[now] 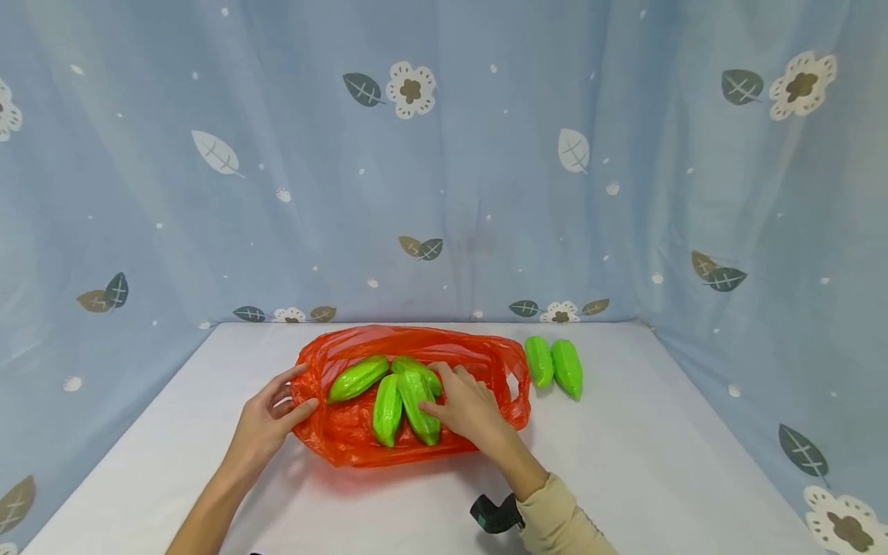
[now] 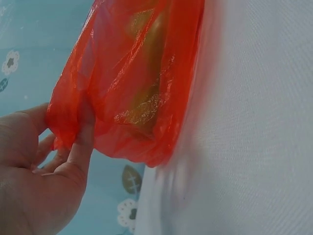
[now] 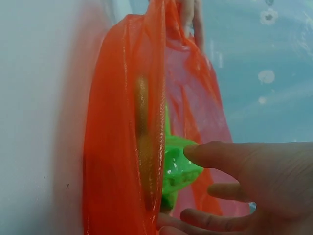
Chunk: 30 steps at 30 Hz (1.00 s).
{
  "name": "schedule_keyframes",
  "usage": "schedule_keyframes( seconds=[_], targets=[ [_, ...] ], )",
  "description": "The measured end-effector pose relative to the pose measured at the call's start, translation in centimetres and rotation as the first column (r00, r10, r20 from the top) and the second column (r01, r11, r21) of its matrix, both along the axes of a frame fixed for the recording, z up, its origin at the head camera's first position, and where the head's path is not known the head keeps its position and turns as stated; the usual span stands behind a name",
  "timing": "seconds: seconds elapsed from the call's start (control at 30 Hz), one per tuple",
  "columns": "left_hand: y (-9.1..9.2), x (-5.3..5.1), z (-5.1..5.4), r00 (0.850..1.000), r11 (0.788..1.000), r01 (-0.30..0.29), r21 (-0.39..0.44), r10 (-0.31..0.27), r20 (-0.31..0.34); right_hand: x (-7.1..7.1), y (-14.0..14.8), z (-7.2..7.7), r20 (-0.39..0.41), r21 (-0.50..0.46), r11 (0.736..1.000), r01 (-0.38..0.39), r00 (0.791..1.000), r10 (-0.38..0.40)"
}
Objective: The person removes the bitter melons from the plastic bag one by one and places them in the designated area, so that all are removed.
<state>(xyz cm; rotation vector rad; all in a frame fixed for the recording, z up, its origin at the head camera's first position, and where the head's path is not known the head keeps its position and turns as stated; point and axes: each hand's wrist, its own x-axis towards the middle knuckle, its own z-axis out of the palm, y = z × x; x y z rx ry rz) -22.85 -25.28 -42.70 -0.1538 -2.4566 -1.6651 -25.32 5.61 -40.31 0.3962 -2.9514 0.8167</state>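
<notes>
1. Pinching the left end of the red bag [image 1: 354, 445], the left hand [image 1: 267, 415] has thumb and fingers closed on the thin film. That hold seems meant to spread the bag's mouth, since such limp plastic would probably sag inward by itself.
2. Over the bag's mouth, right of its middle, the right hand [image 1: 472, 405] has thumb and fingers set wide apart. The thumb tip touches the front fruit [image 1: 416, 401], and the forefinger lies by the back fruit [image 1: 412, 364]. I cannot tell whether the thumb presses or merely rests.
3. Four green fruits lie within the bag. The left fruit [image 1: 358, 378] slants near its left end; the middle fruit [image 1: 387, 410] lies beside the front fruit, both pointing toward the bag's near side. They bunch together, perhaps because the soft floor dips under them.
4. Just right of the bag lie two more, an inner loose fruit [image 1: 539, 362] and an outer loose fruit [image 1: 568, 370], side by side.
5. Between that pair and the bagged ones stands the bag's handle [image 1: 524, 376], a loop that could snag fingers. In the right wrist view, the bag's near wall hides much of its contents.
6. Below the bag, a black device [image 1: 494, 515] sits by the beige sleeve [image 1: 560, 516]. Under the bag is a white tabletop [image 1: 659, 455]; behind it hangs a blue curtain [image 1: 472, 169].
</notes>
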Motion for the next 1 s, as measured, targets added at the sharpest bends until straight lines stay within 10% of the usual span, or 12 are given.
schedule_keyframes(
  seconds=[1.0],
  targets=[
    [0.3,0.4,0.3,1.0,1.0,0.016,0.008,-0.016,-0.003,0.0,-1.5,-1.7,-0.048,0.034,0.999,-0.009,0.999,0.01]
  ],
)
